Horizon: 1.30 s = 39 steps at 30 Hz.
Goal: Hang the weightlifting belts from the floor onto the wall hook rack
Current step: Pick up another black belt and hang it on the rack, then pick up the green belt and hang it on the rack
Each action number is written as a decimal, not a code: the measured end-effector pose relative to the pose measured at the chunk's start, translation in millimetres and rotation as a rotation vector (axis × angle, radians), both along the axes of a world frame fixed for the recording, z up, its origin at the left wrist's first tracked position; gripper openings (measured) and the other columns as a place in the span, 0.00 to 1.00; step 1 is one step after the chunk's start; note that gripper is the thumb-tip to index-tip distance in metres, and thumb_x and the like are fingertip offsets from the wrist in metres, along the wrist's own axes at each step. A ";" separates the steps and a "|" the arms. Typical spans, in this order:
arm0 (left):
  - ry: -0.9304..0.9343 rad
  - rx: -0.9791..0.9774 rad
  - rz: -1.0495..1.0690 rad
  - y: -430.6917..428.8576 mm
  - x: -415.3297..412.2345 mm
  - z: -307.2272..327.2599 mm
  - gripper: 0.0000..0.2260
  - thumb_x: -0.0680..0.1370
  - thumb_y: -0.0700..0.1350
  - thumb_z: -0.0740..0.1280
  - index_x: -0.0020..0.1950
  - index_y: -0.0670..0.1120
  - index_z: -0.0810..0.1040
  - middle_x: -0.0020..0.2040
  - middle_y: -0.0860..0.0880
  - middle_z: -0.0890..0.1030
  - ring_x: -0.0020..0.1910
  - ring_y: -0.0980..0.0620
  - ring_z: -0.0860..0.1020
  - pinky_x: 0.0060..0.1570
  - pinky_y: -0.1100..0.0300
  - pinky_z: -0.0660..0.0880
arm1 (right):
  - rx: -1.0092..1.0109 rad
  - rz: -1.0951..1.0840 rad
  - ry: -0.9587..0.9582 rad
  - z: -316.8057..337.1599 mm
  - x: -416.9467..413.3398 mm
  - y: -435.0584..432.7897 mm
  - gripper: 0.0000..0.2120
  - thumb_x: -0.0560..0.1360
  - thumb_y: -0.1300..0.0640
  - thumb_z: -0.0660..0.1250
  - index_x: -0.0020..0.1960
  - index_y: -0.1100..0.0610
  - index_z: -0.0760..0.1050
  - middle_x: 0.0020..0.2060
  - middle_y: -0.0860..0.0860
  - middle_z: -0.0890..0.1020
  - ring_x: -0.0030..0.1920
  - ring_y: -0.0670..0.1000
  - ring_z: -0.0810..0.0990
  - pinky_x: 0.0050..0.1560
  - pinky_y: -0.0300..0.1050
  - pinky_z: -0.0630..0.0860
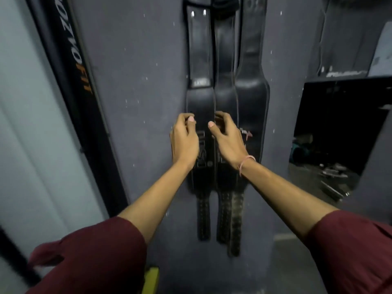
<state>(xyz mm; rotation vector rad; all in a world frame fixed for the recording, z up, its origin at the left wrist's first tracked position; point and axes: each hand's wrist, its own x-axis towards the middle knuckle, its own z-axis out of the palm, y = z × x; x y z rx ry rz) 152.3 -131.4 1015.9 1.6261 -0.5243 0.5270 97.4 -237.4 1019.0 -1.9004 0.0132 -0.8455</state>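
Observation:
Three black weightlifting belts hang side by side on the dark grey wall: a left belt (200, 96), a middle belt (226, 85) and a right belt (252, 88). Their tops run out of the frame, so the hook rack is hidden. My left hand (184, 141) curls its fingers around the left edge of the left belt. My right hand (228, 139) has its thumb on the left belt's right edge and its fingers over the middle belt. Both hands grip at the belts' wide padded part. The perforated strap ends (224, 217) dangle below my wrists.
A black machine upright with white and orange lettering (74, 66) slants along the left of the wall. A mirror (337, 132) on the right reflects gym gear. A yellow object (151, 276) shows at the bottom near my sleeve.

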 end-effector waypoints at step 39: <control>1.283 0.526 -0.124 75.6 -203.1 -1043.1 0.17 0.84 0.43 0.60 0.72 0.42 0.70 0.69 0.45 0.76 0.69 0.49 0.73 0.66 0.61 0.68 | 0.158 0.136 1.478 -1088.8 -139.8 49.5 0.13 0.80 0.62 0.62 0.60 0.69 0.74 0.58 0.64 0.78 0.60 0.61 0.76 0.53 0.43 0.70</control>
